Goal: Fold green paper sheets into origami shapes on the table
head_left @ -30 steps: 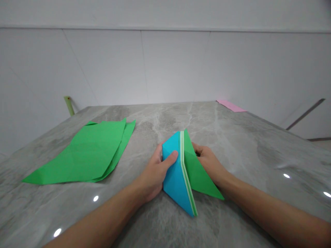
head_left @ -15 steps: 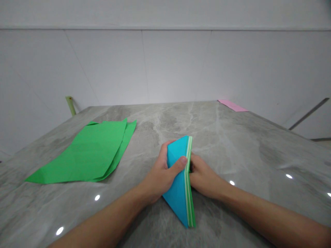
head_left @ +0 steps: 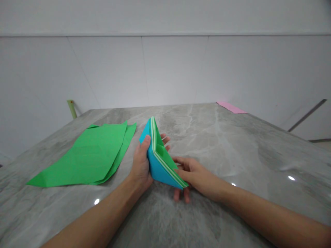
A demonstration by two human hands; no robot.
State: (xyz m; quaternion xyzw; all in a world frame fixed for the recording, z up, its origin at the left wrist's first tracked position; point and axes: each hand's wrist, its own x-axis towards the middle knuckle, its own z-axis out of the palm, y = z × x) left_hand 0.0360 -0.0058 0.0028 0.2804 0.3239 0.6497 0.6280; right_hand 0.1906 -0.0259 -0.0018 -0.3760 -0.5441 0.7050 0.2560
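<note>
A folded paper boat (head_left: 161,167), blue outside and green inside with pale layered edges, is held tilted above the table. My left hand (head_left: 142,160) grips its left side, the thumb on the blue face and the fingertips showing behind the far side. At the lower right corner, my right hand (head_left: 190,172) pinches the layered edge between thumb and fingers, with other fingers hanging below. Part of the green hollow shows between the edges.
Several green paper sheets (head_left: 95,155) lie overlapped on the left of the grey marbled table (head_left: 201,134). A pink paper (head_left: 231,107) rests at the back right edge. Behind the table rises a white wall (head_left: 170,72). A pale green post (head_left: 71,109) stands beyond the left edge.
The paper boat has moved left and up and turned, so its green inside now shows. My right hand has come from behind it to its lower right corner.
</note>
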